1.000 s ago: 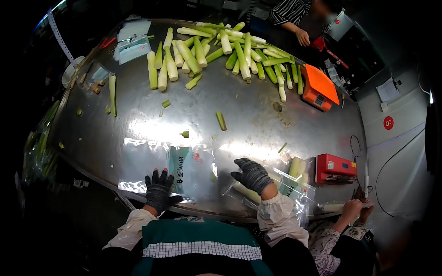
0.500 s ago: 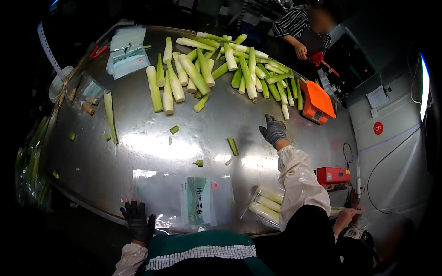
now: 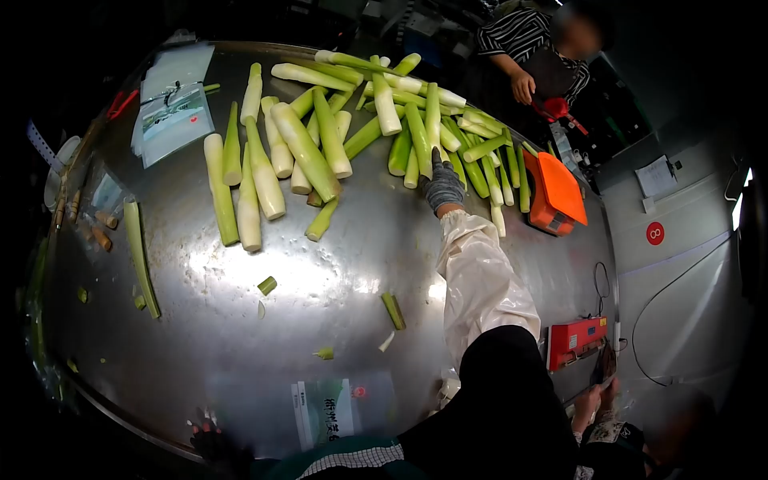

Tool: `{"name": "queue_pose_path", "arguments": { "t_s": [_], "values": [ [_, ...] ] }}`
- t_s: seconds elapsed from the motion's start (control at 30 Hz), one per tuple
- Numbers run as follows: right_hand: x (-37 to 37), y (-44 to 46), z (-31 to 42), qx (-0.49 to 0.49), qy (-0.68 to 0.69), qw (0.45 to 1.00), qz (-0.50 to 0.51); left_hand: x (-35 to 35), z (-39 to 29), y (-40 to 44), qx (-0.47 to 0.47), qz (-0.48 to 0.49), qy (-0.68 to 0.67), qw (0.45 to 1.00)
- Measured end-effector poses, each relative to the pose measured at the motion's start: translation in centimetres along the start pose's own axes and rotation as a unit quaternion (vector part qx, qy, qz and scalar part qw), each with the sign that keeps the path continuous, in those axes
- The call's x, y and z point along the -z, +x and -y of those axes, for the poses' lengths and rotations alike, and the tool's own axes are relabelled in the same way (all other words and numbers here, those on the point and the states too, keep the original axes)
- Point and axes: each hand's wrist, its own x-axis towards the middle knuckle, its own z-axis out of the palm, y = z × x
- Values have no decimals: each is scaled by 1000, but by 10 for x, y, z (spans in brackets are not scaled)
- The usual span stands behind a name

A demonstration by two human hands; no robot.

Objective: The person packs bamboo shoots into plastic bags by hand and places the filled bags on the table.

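My right hand [image 3: 443, 190], in a grey striped glove, is at the lower end of a pale green water bamboo stalk [image 3: 433, 120] in the pile. Its index finger lies along the stalk and the other fingers are bunched closed around the end, partly hidden. More water bamboo stalks [image 3: 304, 152] lie to the left. Dim at the table's near edge, my left hand [image 3: 210, 440] in a dark glove has its bare fingertips apart and holds nothing. Right of it lies a clear printed bag [image 3: 326, 410].
An orange scale [image 3: 555, 192] stands right of the pile; a red sealer [image 3: 576, 342] is at the right edge. Printed bags [image 3: 172, 120] and red-handled scissors [image 3: 122, 105] lie far left. Trimmed pieces [image 3: 392, 310] dot the steel table [image 3: 200, 344]. Two other people stand around it.
My right hand has moved forward and left, from bare table onto a stalk, its spread fingers closing. The view has shifted, and my left hand and the filled bag now sit lower or out of sight.
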Motion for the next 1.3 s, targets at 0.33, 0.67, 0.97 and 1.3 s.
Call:
{"name": "queue_pose_path", "arguments": {
  "t_s": [0.33,0.67,0.97,1.3],
  "values": [
    [-38,13,-12,84,-46,991,-93,9,-1,11,-23,47,4,999],
    [-19,-27,-59,-38,361,927,-91,26,-12,19,17,72,-71,995],
    [9,-63,-62,-143,898,376,177,3,4,1,-5,52,-77,996],
    [37,-101,6,14,643,647,410,-5,2,2,-13,10,-36,999]
  ]
}}
